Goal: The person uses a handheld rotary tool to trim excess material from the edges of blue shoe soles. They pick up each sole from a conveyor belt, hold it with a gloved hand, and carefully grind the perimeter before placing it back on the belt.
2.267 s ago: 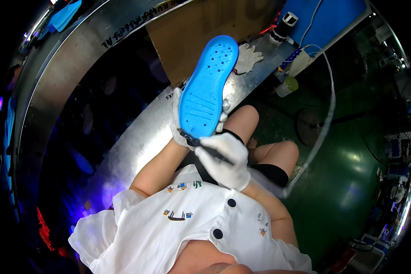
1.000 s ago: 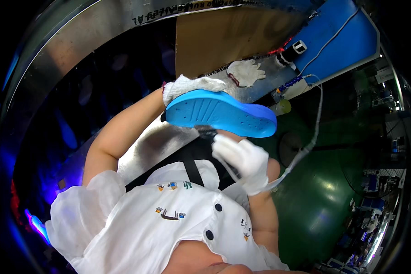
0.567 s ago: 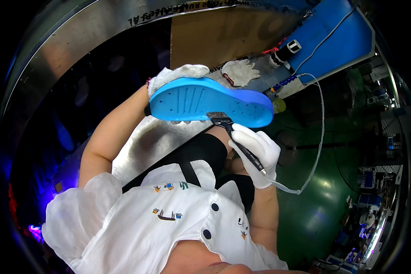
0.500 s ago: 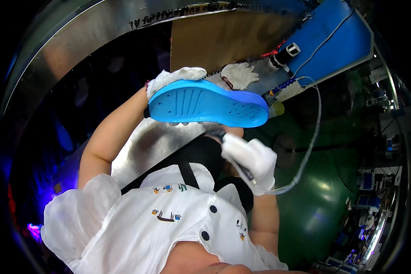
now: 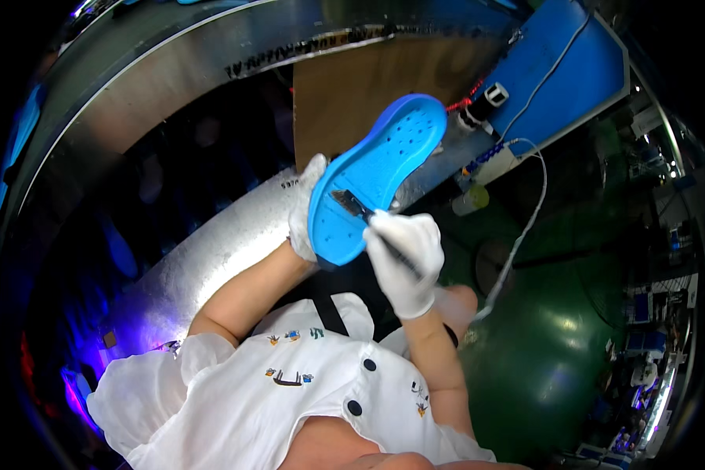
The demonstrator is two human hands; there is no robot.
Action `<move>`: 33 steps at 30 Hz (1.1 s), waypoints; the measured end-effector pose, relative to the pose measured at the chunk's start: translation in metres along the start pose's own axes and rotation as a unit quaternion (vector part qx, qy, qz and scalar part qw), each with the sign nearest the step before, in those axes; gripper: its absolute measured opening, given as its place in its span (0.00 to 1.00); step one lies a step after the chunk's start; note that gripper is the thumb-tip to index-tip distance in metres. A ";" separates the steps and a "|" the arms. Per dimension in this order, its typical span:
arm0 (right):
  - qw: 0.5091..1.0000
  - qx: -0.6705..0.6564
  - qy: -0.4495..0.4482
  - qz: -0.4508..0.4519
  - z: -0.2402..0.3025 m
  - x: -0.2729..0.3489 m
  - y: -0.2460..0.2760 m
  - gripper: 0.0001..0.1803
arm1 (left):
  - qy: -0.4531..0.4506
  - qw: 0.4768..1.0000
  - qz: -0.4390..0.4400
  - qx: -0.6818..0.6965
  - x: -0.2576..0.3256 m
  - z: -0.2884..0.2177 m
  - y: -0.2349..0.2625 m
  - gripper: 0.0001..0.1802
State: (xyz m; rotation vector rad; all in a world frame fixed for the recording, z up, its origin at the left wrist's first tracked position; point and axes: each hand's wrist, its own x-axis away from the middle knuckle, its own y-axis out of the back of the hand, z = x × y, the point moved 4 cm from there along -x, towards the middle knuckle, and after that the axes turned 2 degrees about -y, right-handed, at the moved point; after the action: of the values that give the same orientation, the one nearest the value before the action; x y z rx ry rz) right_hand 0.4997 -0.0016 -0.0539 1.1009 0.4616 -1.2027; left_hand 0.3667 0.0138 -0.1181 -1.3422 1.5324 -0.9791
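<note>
Gloves covered both hands. The left hand was closed around the edge of a blue shoe sole, tilting it up with its perforated face toward the person, its toe end pointing away from the hand toward the brown board. The right hand, just below the sole, gripped a small brush, bristles touching the heel area. Judging from this, the sole could twist in the one-edge grip if the brush pressed hard, and wet bristles might smear onto the left glove right beside them.
</note>
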 end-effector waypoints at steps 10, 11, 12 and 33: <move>0.925 -0.365 -0.102 -0.021 0.016 0.020 0.034 0.10 | -0.061 0.980 0.136 -0.133 0.059 -0.117 -0.071 0.61; 0.915 -0.385 -0.116 -0.036 0.017 0.016 0.035 0.10 | -0.097 0.984 0.097 -0.111 0.058 -0.139 -0.089 0.61; 0.903 -0.406 -0.134 -0.052 0.016 0.014 0.034 0.10 | -0.127 0.981 0.115 -0.087 0.054 -0.164 -0.109 0.60; 0.877 -0.368 -0.307 0.039 0.000 0.042 -0.005 0.11 | -0.289 0.262 -0.252 -0.886 0.127 -0.308 -0.156 0.22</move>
State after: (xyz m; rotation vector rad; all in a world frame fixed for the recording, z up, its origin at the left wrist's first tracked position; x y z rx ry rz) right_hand 0.5101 -0.0228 -0.0888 0.0585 0.3223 -1.0873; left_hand 0.1191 -0.1236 0.1165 -3.0518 0.9672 1.8961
